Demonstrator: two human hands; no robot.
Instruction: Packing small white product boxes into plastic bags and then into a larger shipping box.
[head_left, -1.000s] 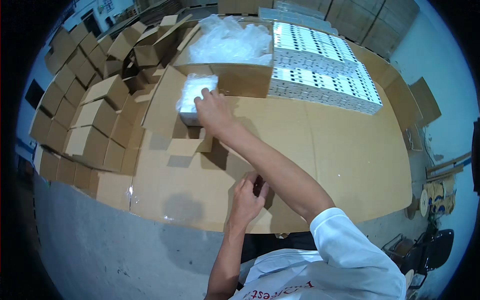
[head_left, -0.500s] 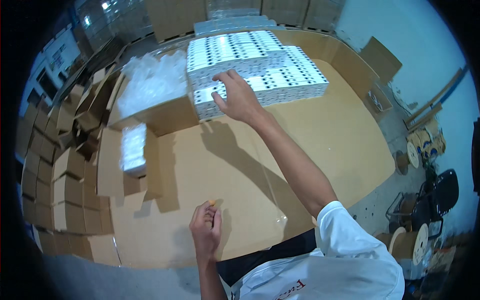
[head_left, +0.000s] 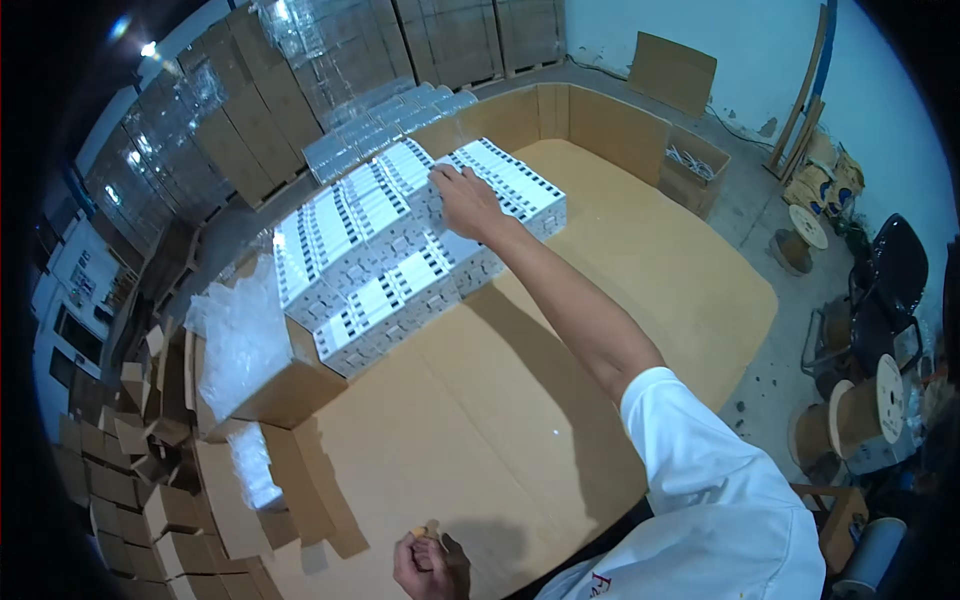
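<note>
I have my right hand (head_left: 468,200) spread flat on the white boxes (head_left: 400,250) at the desk's far edge, left hand (head_left: 425,565) pinching something small at the near edge; lifting one box likely comes next.

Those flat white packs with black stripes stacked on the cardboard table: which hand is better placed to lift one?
Probably the right hand: it lies on the flat white striped packs. The left hand is near the body.
</note>
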